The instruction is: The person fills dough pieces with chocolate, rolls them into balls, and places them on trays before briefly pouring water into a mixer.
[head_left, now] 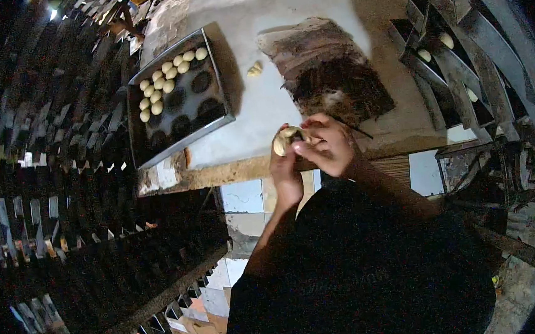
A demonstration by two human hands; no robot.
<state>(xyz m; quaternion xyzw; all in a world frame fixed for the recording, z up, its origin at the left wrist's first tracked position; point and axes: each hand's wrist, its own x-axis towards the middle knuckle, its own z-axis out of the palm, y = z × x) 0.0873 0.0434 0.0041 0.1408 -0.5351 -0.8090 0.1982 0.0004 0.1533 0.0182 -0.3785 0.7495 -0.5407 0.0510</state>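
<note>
My left hand (286, 175) cups a piece of pale dough (279, 146) with something dark in its middle, above the front edge of the table. Against the other side of this dough, the thumb and fingers of my right hand (335, 148) press at its rim. Just beyond my hands lies a dark brown, crumbly mass (336, 80) spread over a sheet, with a thin dark stick (360, 130) at its near edge. A small lump of dough (254, 69) rests on the table to the left of that mass.
A metal tray (229, 101) on the left holds several round dough balls (168, 86) in its far and left parts. Metal moulds (470, 25) are stacked at the right, some with dough inside. Dark racks (40, 153) fill the left side beyond the table edge (236, 170).
</note>
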